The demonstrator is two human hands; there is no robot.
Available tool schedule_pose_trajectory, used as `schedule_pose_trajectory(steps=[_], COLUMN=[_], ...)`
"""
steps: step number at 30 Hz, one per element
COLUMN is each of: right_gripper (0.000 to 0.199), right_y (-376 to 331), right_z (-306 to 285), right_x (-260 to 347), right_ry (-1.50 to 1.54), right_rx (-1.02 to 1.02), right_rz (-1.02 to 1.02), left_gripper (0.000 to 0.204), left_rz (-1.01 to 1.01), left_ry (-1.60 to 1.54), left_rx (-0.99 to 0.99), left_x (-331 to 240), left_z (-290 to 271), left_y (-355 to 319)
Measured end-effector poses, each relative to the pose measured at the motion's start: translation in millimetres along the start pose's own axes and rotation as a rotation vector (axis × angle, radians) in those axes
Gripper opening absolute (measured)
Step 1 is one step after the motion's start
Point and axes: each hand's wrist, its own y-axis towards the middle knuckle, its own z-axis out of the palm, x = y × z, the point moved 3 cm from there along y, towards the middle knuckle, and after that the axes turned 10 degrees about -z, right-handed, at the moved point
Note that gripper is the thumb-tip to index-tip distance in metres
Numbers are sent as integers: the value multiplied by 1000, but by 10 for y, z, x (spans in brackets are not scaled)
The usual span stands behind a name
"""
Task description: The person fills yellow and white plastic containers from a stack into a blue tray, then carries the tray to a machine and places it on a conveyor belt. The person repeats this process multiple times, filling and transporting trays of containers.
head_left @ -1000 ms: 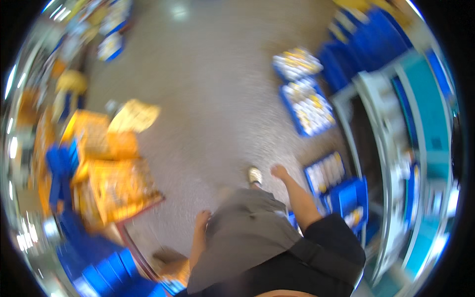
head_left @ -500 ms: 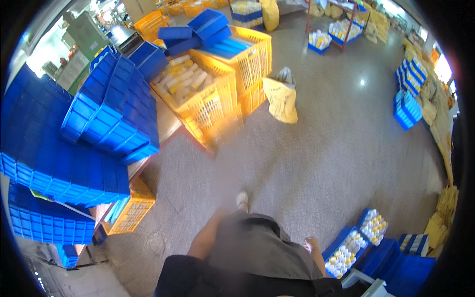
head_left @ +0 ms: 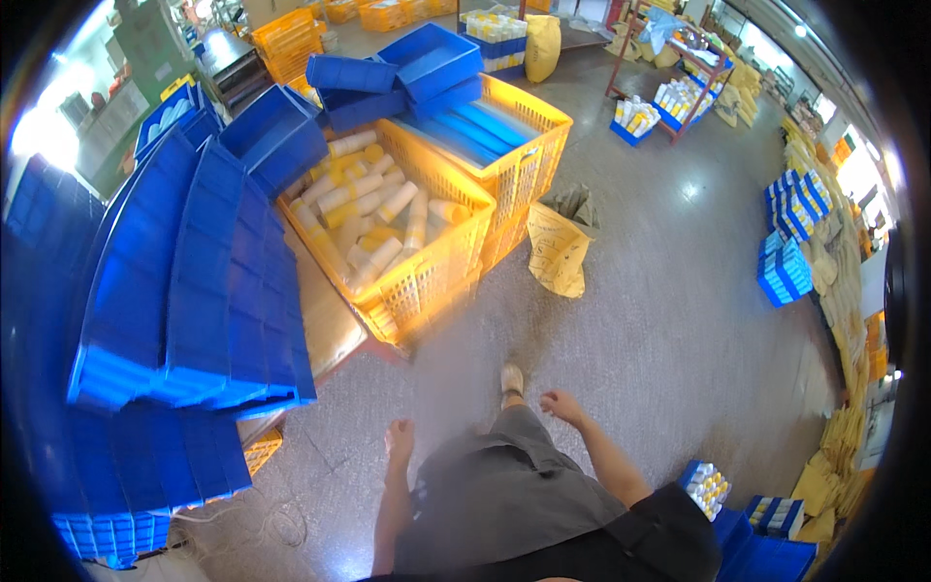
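My left hand (head_left: 400, 438) hangs in front of my grey apron, its fingers loosely bent and holding nothing I can see. My right hand (head_left: 561, 405) is ahead of the apron over the floor, fingers slightly curled and apart, with nothing in it. Neither hand touches anything. Nearest ahead on the left is a yellow plastic crate (head_left: 427, 281), filled with white and yellow cylindrical tubes (head_left: 373, 199). It stands by a low wooden-topped table (head_left: 325, 315).
Stacked blue bins (head_left: 213, 281) fill the left side. Behind the tube crate, another yellow crate (head_left: 533, 145) carries blue bins (head_left: 436, 63). A yellow sack (head_left: 558, 257) stands beside them. Blue trays of tubes (head_left: 706, 488) lie low at right; a red rack (head_left: 690, 102) stands far off.
The crates and stacked bins have come nearer as I move forward. My right hand has swung forward from beside the trays; my left hand, earlier hidden or blurred, now shows.
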Motion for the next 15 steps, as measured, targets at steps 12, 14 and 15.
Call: schedule_pose_trajectory(steps=[12,14,15], right_gripper=[23,35,39], right_y=[4843,5631,6033], right_z=[-1911,-2190,-2315], right_x=[5649,6322,6602], right_ry=[-655,-1013,-1125], right_rx=[-417,-642,-709], right_rz=[-1342,-1509,-1544], left_gripper=[20,24,26], left_rz=[157,107,174], left_ry=[-434,-315,-216], left_rx=[-644,-592,-638], left_x=[-3488,-3907,-4069], left_z=[-218,-239,-198], left_y=[673,830,853])
